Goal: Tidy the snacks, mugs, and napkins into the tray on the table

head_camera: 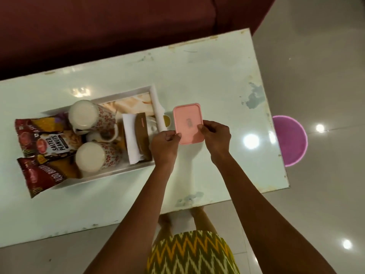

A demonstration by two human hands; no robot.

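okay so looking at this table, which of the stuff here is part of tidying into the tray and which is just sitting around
Part of the job: tray, two floral mugs, salted peanuts pack, red snack packet, napkins, pink lidded box held by left hand and right hand.

Lying about: purple tub on the floor, maroon sofa.

Warm, dim indoor light. Ceiling lamps glared off the glossy desk (217, 76) near its right edge and off the floor (325, 76) tiles. Sofa (98, 26) lay in shadow. Soft focus throughout; wide-angle bending at edges.
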